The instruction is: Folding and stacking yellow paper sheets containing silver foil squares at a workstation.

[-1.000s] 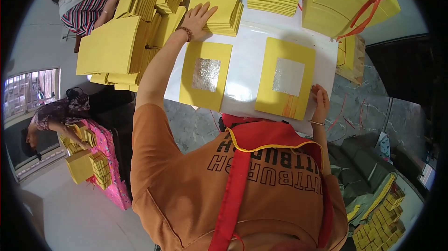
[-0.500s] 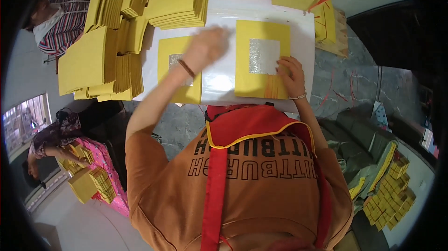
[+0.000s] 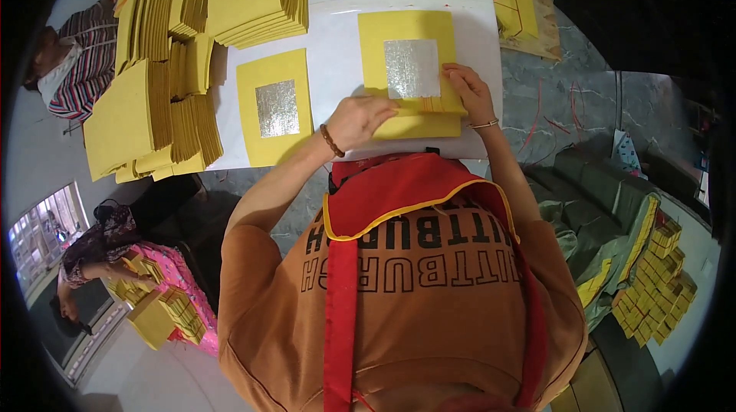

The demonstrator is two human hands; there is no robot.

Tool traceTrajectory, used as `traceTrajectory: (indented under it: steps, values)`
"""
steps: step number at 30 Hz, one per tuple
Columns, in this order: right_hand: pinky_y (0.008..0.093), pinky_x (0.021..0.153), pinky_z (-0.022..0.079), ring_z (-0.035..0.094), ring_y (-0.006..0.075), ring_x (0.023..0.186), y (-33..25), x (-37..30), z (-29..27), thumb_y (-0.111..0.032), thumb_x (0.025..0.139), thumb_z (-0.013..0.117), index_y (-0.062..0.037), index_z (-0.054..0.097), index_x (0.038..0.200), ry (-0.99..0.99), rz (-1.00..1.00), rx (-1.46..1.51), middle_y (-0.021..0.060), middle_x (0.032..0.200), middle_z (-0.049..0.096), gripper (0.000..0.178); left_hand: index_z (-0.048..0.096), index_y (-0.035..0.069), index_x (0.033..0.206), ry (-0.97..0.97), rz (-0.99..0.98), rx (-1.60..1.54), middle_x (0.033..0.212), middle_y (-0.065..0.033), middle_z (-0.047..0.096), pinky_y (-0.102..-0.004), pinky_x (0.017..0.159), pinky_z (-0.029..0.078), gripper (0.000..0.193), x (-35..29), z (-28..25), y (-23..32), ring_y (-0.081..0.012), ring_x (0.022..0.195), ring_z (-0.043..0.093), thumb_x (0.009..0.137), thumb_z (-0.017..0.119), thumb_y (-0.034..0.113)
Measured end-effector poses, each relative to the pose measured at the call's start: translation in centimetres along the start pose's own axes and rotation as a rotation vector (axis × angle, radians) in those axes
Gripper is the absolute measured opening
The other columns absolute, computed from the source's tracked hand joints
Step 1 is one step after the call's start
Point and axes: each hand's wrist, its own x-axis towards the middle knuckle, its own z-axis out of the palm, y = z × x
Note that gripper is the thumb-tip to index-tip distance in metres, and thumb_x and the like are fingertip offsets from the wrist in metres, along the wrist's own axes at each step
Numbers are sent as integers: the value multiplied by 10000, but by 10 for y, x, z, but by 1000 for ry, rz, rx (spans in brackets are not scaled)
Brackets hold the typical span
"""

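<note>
In front of me lies a yellow paper sheet with a silver foil square on it and orange-red streaks below the foil. Its lower edge is raised and turned upward, baring more yellow paper underneath. My left hand, fingers pressed together, pinches this raised edge at its left end. At the sheet's right side rests my right hand, fingertips extended beside the foil; its thumb is not clear. A second yellow sheet with a silver foil square lies flat to the left of my left hand.
Thick stacks of yellow paper fill the white table's left side, with another stack behind. Yellow bundles stand beyond the right corner. A person in stripes is at far left; another handles yellow bundles on a pink cloth.
My left hand has come down and right from above the left sheet to the right sheet's lower edge. That edge is now lifted. My right hand stays at the right side.
</note>
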Motion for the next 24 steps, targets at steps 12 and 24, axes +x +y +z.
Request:
traceTrajectory:
  steps: [12, 24]
  values:
    - [249, 836, 423, 551, 143, 934, 5, 0, 0, -136, 876, 540, 1, 624, 954, 3, -60, 22, 76, 1033, 599, 178, 628, -10, 882, -35, -504, -374, 596, 37, 505, -197, 500, 360, 172, 1, 0, -6, -21, 562, 421, 851, 576, 151]
    - [255, 856, 410, 542, 138, 956, -1, 2, -4, -196, 905, 500, -6, 619, 977, -19, 53, 87, 69, 1059, 597, 235, 645, 8, 838, -83, -716, -623, 654, 37, 546, -204, 540, 388, 157, 3, -2, -19, -30, 605, 455, 821, 580, 151]
